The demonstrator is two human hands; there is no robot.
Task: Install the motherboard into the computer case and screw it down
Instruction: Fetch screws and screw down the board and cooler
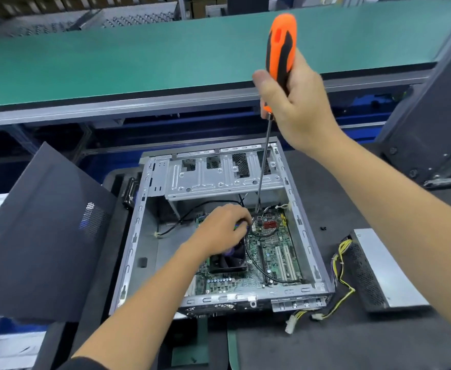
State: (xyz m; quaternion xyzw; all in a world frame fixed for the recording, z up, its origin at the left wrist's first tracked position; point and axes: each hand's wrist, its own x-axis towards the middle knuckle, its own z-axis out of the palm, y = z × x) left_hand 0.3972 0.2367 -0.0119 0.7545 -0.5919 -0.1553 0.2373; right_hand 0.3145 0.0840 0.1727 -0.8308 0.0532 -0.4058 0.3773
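Right-hand grip [296,102]: fingers and thumb wrapped round the orange-and-black handle of the screwdriver [281,49], held high above the computer case [144,236]. Long axis of the tool runs steeply, handle at roughly 1 o'clock, shaft descending toward 7 o'clock; the tip ends at the far edge of the motherboard [272,252], just beside the left hand's fingertips.

Left-hand grip [223,228]: fingers curled down onto the board near the black cooler fan [228,261]; what they pinch, if anything, cannot be made out.

Motherboard lies flat inside the case, in its near right portion, below the silver drive cage [219,177]. Case rests open-side up on the dark tabletop [352,343].

Judgement: the screw site lies directly under the tip, at 7 o'clock from the right grip, with the left hand nearer to it. Driving calls for the shaft to be brought closer to upright over the hole.

A power supply [384,265] with loose yellow and black leads lies at 3 o'clock of the case.
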